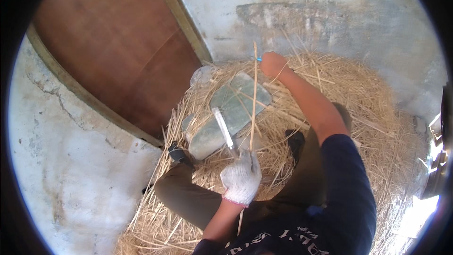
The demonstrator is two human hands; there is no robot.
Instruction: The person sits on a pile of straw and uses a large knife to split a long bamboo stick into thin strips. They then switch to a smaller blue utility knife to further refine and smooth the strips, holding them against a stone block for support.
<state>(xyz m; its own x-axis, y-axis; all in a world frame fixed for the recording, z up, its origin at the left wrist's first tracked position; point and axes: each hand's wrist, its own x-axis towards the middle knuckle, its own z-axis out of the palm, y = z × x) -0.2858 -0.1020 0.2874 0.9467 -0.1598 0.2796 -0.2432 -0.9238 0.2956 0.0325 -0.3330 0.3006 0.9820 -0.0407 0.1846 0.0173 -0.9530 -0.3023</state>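
Note:
My left hand (241, 177), in a white knitted glove, is closed around a long, thin, pale strip (255, 99) that looks like split bamboo or cane. The strip stands up past the glove, and a lower length shows below the wrist. From the same glove a narrow, bright, knife-like blade (222, 125) points up and to the left; its grip is hidden. Bare and closed, my right hand (273, 64) is beside the strip's upper part. A small blue piece (258, 59) pokes out of that fist at the strip; its kind is unclear.
Straw-like shavings (354, 92) cover the floor around my bent legs (191, 186). Ahead lie a greenish stone slab (243, 97) and a second slab (207, 139). A brown door panel (118, 42) is at far left, with worn plaster walls (321, 23) around.

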